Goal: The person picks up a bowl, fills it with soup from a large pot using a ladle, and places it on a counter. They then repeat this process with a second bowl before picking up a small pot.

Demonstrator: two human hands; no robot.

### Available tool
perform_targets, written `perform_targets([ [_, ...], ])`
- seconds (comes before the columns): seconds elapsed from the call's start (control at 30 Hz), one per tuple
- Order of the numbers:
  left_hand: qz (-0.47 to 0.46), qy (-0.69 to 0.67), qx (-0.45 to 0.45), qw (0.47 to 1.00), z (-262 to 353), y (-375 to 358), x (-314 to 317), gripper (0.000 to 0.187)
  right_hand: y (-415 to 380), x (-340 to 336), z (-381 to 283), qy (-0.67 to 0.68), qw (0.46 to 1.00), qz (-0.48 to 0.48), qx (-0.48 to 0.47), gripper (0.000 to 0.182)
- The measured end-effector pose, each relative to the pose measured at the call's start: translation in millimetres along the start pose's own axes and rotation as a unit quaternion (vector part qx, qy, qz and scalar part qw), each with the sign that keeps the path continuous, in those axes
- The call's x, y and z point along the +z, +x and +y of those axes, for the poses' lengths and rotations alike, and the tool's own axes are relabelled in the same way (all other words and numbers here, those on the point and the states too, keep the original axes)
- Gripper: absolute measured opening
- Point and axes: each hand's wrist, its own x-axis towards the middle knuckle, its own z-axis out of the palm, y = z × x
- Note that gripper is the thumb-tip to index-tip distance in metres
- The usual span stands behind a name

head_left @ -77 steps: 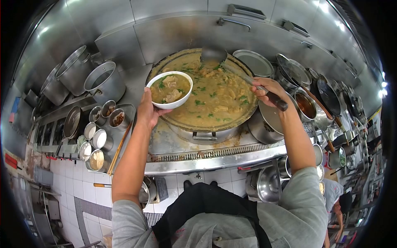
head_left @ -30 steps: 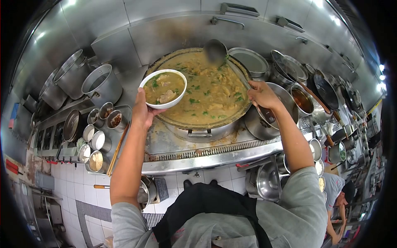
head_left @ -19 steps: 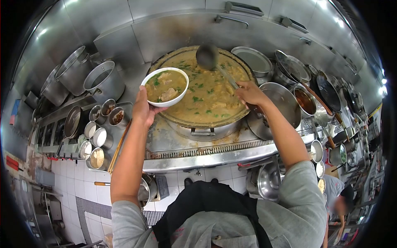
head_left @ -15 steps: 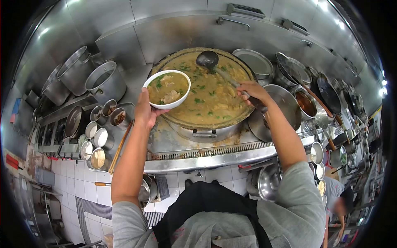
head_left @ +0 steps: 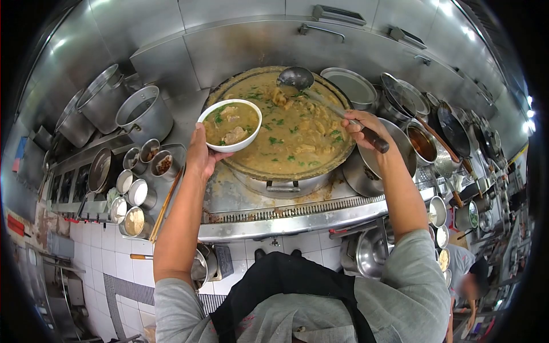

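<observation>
My left hand (head_left: 205,153) holds a white bowl (head_left: 251,137) from its left side and underneath, over the left part of a wide pot (head_left: 220,94). Broth, chunks of meat and green herbs fill the bowl. Inside the pot is a yellowish-brown stew (head_left: 297,148) with meat pieces and chopped herbs. My right hand (head_left: 363,127) is closed round the dark handle of a long metal ladle (head_left: 296,76). The ladle's head is at the far side of the stew, near the rim, its lower edge close to some meat pieces.
To the left stand large metal pots (head_left: 143,114), small containers of ingredients (head_left: 136,220) and a pair of long wooden sticks (head_left: 166,206). A round metal lid (head_left: 350,86), a steel pot (head_left: 400,151) and a pot of dark red-brown liquid (head_left: 422,143) are on the right. Another person (head_left: 466,274) is at lower right.
The ladle's head has shifted slightly right and away from me, and my right hand has moved right with the handle. Meat pieces now show beside the head. The bowl has barely moved.
</observation>
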Motion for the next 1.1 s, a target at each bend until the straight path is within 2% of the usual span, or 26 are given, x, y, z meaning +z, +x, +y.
perform_targets([
  [0.03, 0.000, -0.001, -0.001, 1.000, -0.8, 1.4, 0.2, 0.055, -1.5, 0.7, -1.1, 0.015, 1.000, -0.009, 0.006, 0.010],
  [0.13, -0.008, -0.004, -0.002, 1.000, -3.6, 5.2, -0.6, 0.055, -9.6, 7.6, -0.9, -0.077, 0.995, 0.032, -0.046, 0.017],
  [0.23, -0.011, -0.005, -0.001, 1.000, -3.8, 5.8, -0.2, 0.056, -21.5, 22.7, 1.1, -0.311, 0.944, 0.071, -0.085, 0.029],
  [0.33, -0.020, 0.001, 0.001, 1.000, -5.7, 9.6, -3.2, 0.056, -29.2, 22.0, 1.7, -0.421, 0.904, 0.044, -0.067, 0.046],
  [0.37, -0.019, -0.001, 0.001, 1.000, -5.9, 9.8, -3.1, 0.056, -35.7, 27.1, 4.6, -0.434, 0.896, 0.062, -0.074, 0.054],
  [0.47, -0.016, -0.004, 0.000, 1.000, -5.9, 10.4, -2.4, 0.056, -42.5, 32.6, 14.3, -0.453, 0.885, 0.062, -0.088, 0.035],
  [0.57, -0.013, -0.003, 0.001, 1.000, -5.0, 10.3, -0.5, 0.055, -41.4, 33.1, 23.1, -0.429, 0.899, 0.075, -0.052, 0.037],
  [0.67, -0.007, -0.006, 0.004, 1.000, -3.6, 7.1, 2.6, 0.055, -38.8, 18.0, 18.9, -0.282, 0.957, 0.070, -0.016, 0.047],
  [0.77, -0.009, -0.006, 0.007, 1.000, -2.1, 5.2, 2.3, 0.055, -45.2, 0.2, 16.1, -0.125, 0.989, 0.069, -0.022, 0.038],
  [0.87, -0.010, 0.000, 0.009, 1.000, -1.8, 5.3, 0.5, 0.054, -55.2, 2.4, 7.9, -0.051, 0.998, 0.035, -0.008, 0.020],
  [0.9, -0.012, 0.000, 0.008, 1.000, -2.7, 7.3, -1.6, 0.054, -58.4, 8.0, 7.2, -0.063, 0.997, 0.031, -0.011, 0.010],
  [1.1, -0.002, -0.001, 0.008, 1.000, -3.7, 9.0, 2.4, 0.053, -65.5, 6.6, 0.6, 0.001, 1.000, 0.017, 0.022, 0.008],
])
